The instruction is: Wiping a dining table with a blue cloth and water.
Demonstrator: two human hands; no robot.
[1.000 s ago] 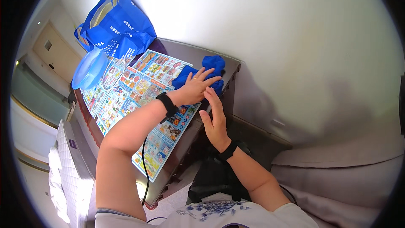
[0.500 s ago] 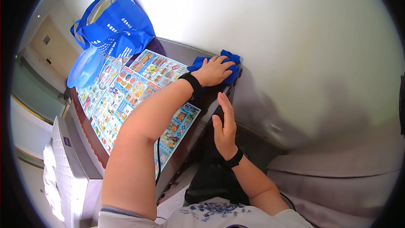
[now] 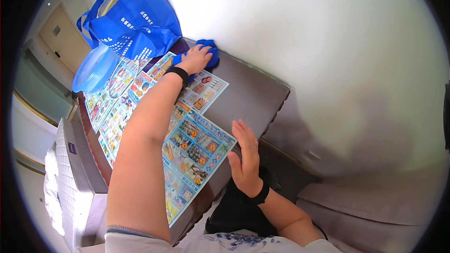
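My left hand (image 3: 196, 59) presses down on a crumpled blue cloth (image 3: 214, 56), fingers curved over it, at the far edge of the table (image 3: 255, 89) by the wall. Part of the cloth lies hidden beneath the palm. Printed colour flyers (image 3: 199, 152) cover much of the tabletop under my left forearm. Off the table's near right side, my right hand (image 3: 246, 161) is raised with nothing in it, thumb apart from the straight fingers. It is nearest to the corner of a flyer. Both wrists wear black bands.
A large blue tote bag (image 3: 140, 26) stands at the table's far left end, with a translucent blue basin (image 3: 96, 71) tilted in front of it. A white wall (image 3: 328, 33) borders the far side. A mattress (image 3: 70, 178) is on the left; grey upholstered seating (image 3: 370, 201) is at right.
My left hand has moved left along the table's far edge with the cloth, from the right corner toward the bag. My right hand sits slightly lower in view; the view has shifted a little.
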